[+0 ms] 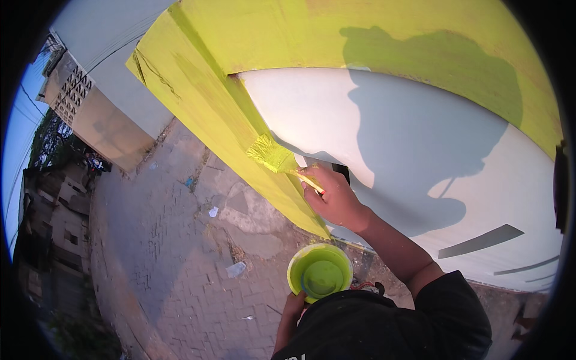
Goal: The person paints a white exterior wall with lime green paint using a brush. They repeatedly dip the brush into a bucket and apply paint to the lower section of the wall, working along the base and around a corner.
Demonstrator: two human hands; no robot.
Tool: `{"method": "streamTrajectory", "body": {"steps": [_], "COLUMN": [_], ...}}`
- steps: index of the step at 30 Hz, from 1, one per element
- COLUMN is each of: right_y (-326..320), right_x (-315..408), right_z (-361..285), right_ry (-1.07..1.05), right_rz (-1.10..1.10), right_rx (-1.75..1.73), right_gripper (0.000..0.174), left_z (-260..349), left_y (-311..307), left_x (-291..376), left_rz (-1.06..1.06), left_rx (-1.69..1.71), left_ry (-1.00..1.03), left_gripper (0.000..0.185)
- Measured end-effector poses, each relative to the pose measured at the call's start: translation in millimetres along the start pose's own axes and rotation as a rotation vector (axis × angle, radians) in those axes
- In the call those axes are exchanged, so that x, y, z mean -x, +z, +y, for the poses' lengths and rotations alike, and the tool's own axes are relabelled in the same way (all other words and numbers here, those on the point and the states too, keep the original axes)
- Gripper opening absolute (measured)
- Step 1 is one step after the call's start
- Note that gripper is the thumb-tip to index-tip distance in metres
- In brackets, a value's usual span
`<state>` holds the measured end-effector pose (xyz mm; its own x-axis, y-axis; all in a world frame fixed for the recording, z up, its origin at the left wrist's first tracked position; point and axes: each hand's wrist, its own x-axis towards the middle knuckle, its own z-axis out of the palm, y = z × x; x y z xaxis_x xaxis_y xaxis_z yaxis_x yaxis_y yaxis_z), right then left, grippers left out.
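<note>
My right hand grips the handle of a wide paintbrush, whose bristles are coated in yellow-green paint. The bristles lie against a pillar painted the same yellow-green, at its edge beside a white door or panel. Low in front of my body, my left hand holds a bucket by its rim. Yellow-green paint sits inside the bucket and coats its walls.
A yellow-green band runs above the white panel, and my shadow falls across both. Paving blocks with scraps of litter cover the ground at left. Beyond stand a beige wall and a parked motorcycle.
</note>
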<state>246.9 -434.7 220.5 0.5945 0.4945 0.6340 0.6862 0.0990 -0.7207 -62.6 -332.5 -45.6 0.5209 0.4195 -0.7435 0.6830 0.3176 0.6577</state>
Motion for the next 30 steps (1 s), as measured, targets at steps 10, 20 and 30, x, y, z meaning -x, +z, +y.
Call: {"method": "streamTrajectory", "body": {"steps": [10, 20, 30], "right_y": [-5.5, -11.7, -4.1], "right_x": [-8.0, 12.6, 6.2], "right_z": [-11.6, -17.6, 1.1], "right_ry": [0.048, 0.144, 0.102], "right_rz": [0.073, -0.003, -0.001], "right_rx": [-0.021, 0.010, -0.002], "right_gripper": [0.028, 0.028, 0.026], "left_z": [1.8, 6.0, 5.1], "left_y": [0.0, 5.4, -0.7], "left_x": [0.8, 1.0, -10.1], "left_rz": [-0.048, -0.001, -0.075], "left_rx": [0.044, 0.055, 0.105], "left_ry": [0.007, 0.015, 0.020], "left_gripper": [0.037, 0.036, 0.037]}}
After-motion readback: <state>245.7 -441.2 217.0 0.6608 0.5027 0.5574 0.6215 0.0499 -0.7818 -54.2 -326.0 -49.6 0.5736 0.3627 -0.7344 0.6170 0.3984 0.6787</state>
